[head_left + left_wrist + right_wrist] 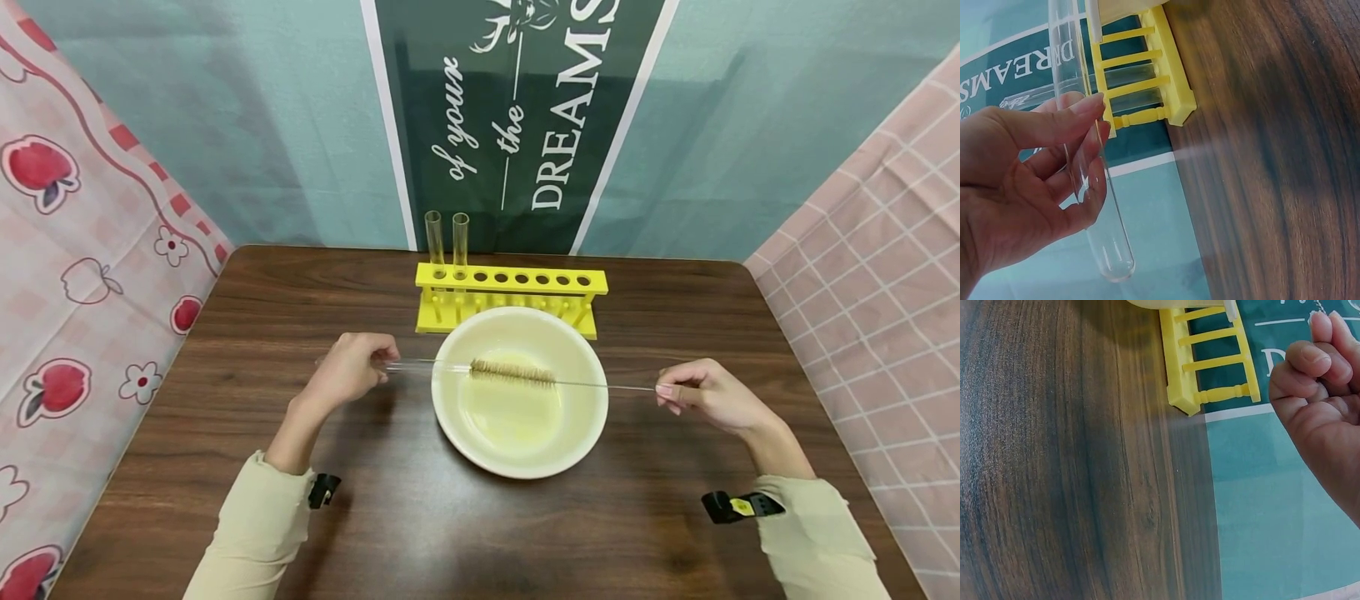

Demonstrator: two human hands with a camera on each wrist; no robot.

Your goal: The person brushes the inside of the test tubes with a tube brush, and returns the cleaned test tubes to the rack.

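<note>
My left hand holds a clear glass test tube lying nearly level, its mouth over a white bowl. In the left wrist view, thumb and fingers close round the tube's middle, and its rounded end sticks out past them. On the other side, my right hand pinches the thin wire handle of a test tube brush. The brush's tan bristles hang over the bowl, with their left end right at the tube's mouth. Pale yellowish liquid shows inside the bowl.
Behind the bowl stands a yellow test tube rack. Two glass tubes, one at the end and another beside it, stand upright in its left holes. Brown wood tabletop lies beneath, with printed cloths at back and sides.
</note>
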